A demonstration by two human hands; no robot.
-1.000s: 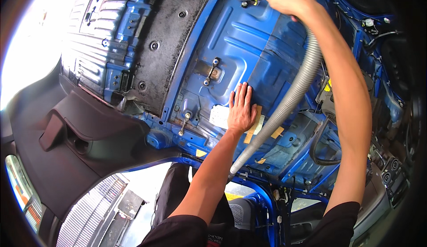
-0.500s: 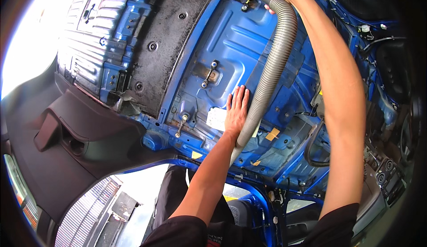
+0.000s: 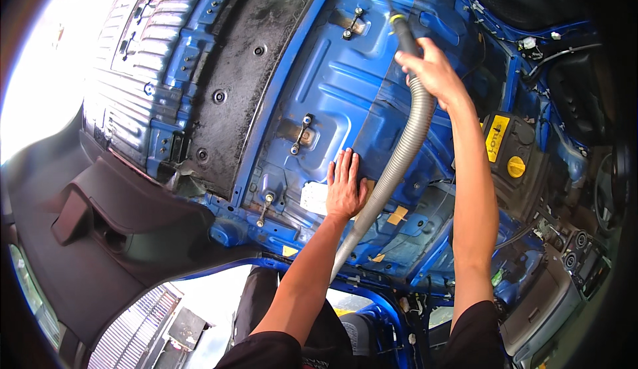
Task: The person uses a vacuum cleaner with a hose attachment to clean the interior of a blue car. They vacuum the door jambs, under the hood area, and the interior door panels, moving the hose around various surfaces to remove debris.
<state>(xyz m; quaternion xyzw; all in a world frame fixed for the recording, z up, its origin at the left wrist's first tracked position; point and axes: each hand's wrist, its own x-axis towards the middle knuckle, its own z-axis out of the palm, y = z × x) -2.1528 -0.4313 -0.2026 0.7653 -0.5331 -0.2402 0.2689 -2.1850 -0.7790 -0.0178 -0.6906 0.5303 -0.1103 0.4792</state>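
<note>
At the left, about 10 o'clock from the left hand, a dark mat (image 3: 236, 73) lay along the blue metal floor (image 3: 345, 70), with a short metal rod (image 3: 301, 134) bolted to the floor nearer the hand, at 11 o'clock. A white label (image 3: 314, 198) sat just at 9 o'clock of the left hand (image 3: 345, 193), which lay palm down with its fingers straight, gripping nothing; pressing flat there, clear of the rod, looked a sound way to carry the reach. The grey ribbed hose (image 3: 401, 148) ran just beside its thumb toward 1 o'clock, in a gentle bend, and leaving that curve loose seemed wise against kinking. At the hose's upper end, a dark handle (image 3: 405, 37) with a yellow band (image 3: 397, 17) pointed to 11 o'clock; its tip was blurred, so contact with the floor could not be told. The right hand (image 3: 435, 77) was closed around the handle, and an easy wrist would probably have steered best around the raised ribs. Farther right, at 4 o'clock from that hand, stood a dark box (image 3: 524, 138) with yellow patches.
</note>
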